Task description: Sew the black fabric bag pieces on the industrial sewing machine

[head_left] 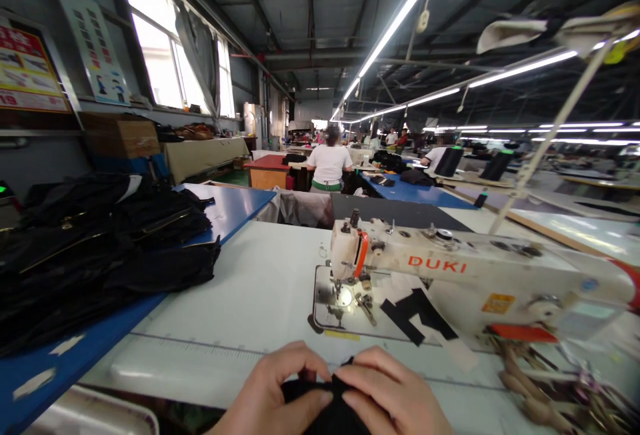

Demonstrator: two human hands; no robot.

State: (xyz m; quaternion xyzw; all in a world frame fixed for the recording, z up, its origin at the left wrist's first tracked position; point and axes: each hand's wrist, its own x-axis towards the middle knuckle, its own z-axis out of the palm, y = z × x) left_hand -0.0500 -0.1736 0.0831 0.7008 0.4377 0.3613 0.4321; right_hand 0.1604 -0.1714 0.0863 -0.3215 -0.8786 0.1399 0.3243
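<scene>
Both hands are close together at the front edge of the sewing table, low in the view. My left hand point(287, 392) pinches a piece of black fabric point(336, 416) between thumb and fingers. My right hand point(393, 392) grips the same fabric just beside it, the fingertips almost meeting. The fabric's lower part runs out of view. Beyond the hands stands a white sewing machine point(450, 268), its lamp lighting the metal needle plate point(327, 308). To the right of the plate, black cut strips point(420, 315) lie on white pieces.
A large heap of black garments point(100, 242) covers the blue table point(235, 205) on the left. A thread stand pole point(555, 128) rises at the right, near black thread cones point(447, 162). Tangled cords point(540, 382) lie at the lower right. A person in white point(330, 163) works ahead.
</scene>
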